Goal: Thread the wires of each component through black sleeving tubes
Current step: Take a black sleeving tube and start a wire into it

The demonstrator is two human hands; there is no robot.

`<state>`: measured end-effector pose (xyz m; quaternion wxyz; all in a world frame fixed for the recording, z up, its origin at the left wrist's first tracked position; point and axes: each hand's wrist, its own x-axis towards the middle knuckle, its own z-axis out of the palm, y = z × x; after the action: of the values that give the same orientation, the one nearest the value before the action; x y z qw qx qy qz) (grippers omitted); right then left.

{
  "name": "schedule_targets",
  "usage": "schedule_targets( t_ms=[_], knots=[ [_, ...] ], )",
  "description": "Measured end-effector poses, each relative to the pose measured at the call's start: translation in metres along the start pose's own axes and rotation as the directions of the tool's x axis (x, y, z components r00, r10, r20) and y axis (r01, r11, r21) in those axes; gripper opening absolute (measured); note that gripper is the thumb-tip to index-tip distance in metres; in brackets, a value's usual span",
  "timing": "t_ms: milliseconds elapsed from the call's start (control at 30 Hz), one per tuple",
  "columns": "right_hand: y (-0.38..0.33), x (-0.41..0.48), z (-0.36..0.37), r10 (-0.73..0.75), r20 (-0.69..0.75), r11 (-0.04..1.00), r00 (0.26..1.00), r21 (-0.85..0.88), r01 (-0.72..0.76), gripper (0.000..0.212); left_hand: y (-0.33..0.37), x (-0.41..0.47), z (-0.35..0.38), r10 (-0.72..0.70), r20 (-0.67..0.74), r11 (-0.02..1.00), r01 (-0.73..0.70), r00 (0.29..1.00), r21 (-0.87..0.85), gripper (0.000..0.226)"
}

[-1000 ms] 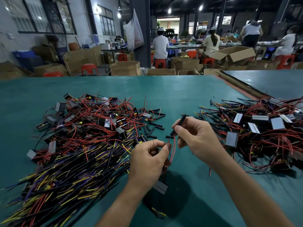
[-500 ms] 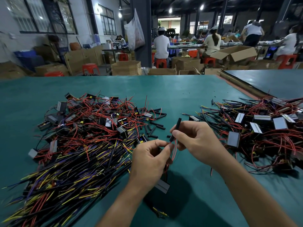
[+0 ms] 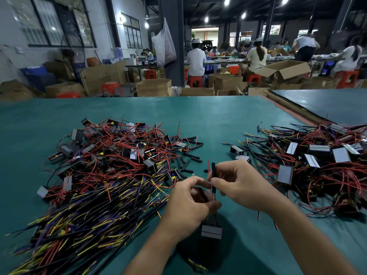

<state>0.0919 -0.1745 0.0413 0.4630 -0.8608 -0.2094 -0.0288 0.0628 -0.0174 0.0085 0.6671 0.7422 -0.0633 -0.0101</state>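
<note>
Head view: the tube is being pinched upright by the right hand, the wires by the left hand, aligned for threading.

Two bare forearms come in from the bottom edge of the frame: the left forearm at lower centre and the right forearm at lower right. Both are uncovered as far as the frame reaches. The left hand and right hand, near the middle, are bare as well.
</note>
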Motion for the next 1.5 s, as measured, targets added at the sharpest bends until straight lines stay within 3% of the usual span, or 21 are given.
schedule_targets(
  t_ms=[167, 267, 400, 567, 667, 833, 1067, 1233, 1500],
  knots=[
    [0.004, -0.002, -0.006, -0.001, 0.006, 1.000, 1.000, 0.028, 0.001, 0.024, -0.001, -0.002, 0.002, 0.019, 0.043, 0.991, -0.024, 0.999, 0.131, 0.033],
    [0.005, -0.003, -0.010, -0.006, 0.034, 0.999, 0.999, -0.031, 0.007, 0.027, -0.001, -0.004, 0.002, 0.028, 0.048, 0.989, -0.034, 0.998, 0.142, 0.032],
    [-0.001, -0.004, -0.011, 0.022, 0.060, 1.000, 0.998, 0.014, -0.023, 0.037, 0.001, -0.004, 0.001, 0.043, 0.064, 0.984, -0.053, 0.997, 0.167, 0.030],
    [-0.004, -0.005, -0.011, 0.025, 0.112, 0.998, 0.993, -0.065, -0.018, 0.018, -0.001, -0.003, 0.000, 0.088, 0.058, 0.960, -0.100, 0.994, 0.262, 0.018],
    [-0.007, -0.005, -0.011, 0.041, 0.076, 0.999, 0.996, 0.025, -0.043, 0.005, -0.004, -0.001, 0.001, 0.078, 0.055, 0.961, -0.089, 0.995, 0.261, 0.022],
    [-0.003, -0.004, -0.014, 0.076, 0.018, 0.980, 0.997, 0.184, -0.078, 0.008, -0.008, -0.001, 0.002, 0.106, 0.063, 0.949, -0.120, 0.992, 0.291, 0.013],
    [-0.003, -0.003, -0.011, 0.062, 0.163, 0.996, 0.985, 0.060, -0.073, 0.008, -0.007, -0.001, -0.001, 0.119, 0.095, 0.939, -0.143, 0.988, 0.313, 0.009],
    [-0.004, -0.005, -0.015, 0.112, 0.082, 0.974, 0.990, 0.188, -0.125, 0.011, -0.009, -0.001, -0.003, 0.086, 0.109, 0.958, -0.113, 0.990, 0.263, 0.012],
    [-0.006, -0.006, -0.017, 0.067, 0.013, 0.993, 0.998, 0.093, -0.068, 0.014, -0.010, -0.002, -0.001, 0.084, 0.101, 0.963, -0.106, 0.991, 0.247, 0.018]
  ],
)
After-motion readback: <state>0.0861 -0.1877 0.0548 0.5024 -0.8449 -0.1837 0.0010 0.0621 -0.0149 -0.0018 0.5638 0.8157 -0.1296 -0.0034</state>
